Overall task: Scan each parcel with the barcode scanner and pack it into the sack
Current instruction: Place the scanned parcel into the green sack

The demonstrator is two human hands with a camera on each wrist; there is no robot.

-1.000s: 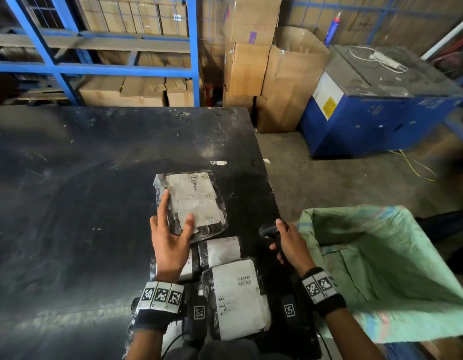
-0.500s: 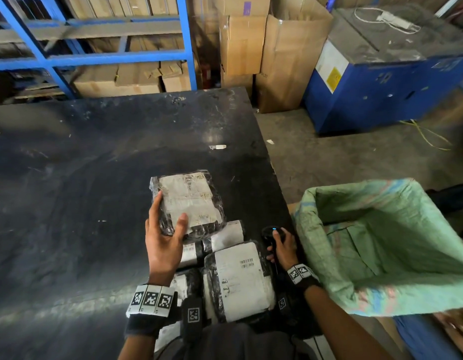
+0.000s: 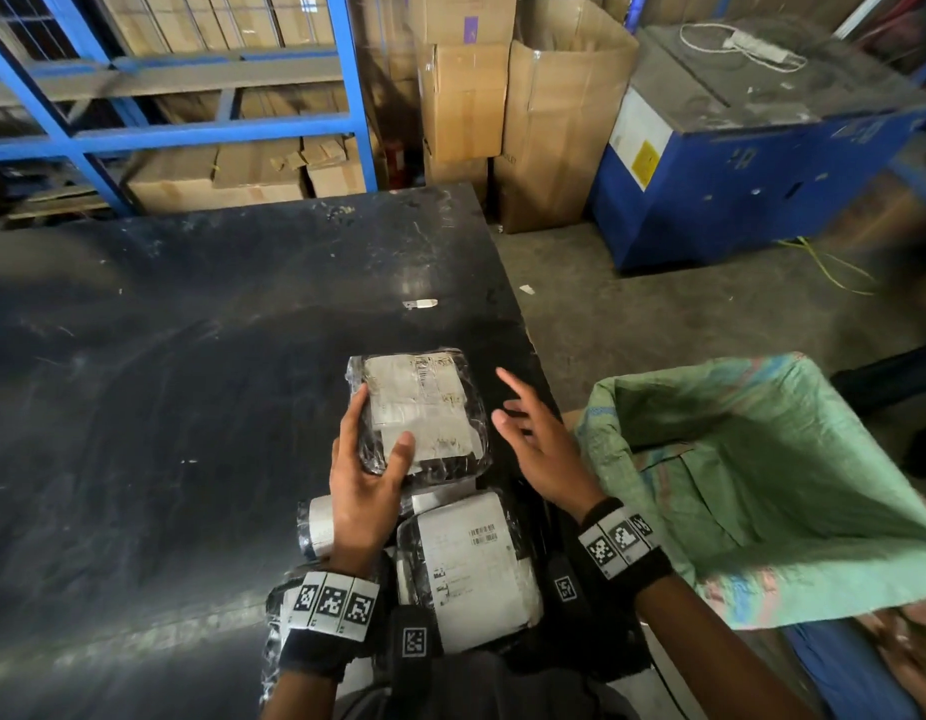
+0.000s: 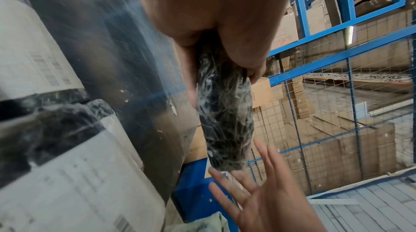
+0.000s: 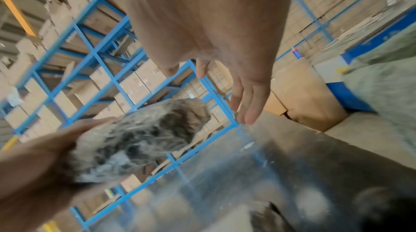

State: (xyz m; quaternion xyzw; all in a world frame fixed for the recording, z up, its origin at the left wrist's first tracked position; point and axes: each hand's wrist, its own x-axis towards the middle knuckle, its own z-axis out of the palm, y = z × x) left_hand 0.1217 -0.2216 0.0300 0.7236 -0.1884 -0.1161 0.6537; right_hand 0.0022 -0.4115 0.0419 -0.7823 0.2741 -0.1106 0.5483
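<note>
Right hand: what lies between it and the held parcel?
Nothing. In the head view only bare black table shows between the open right hand and the parcel.

Dim warehouse light; pale glare streaks the dark worktop (image 3: 201, 387) at 7 o'clock. Head view bends at its edges. Both wrist views are motion-blurred, the right worst.

I see a warehouse: blue racking (image 3: 201, 127) at upper left, stacked cartons (image 3: 463, 96) at top centre.
</note>
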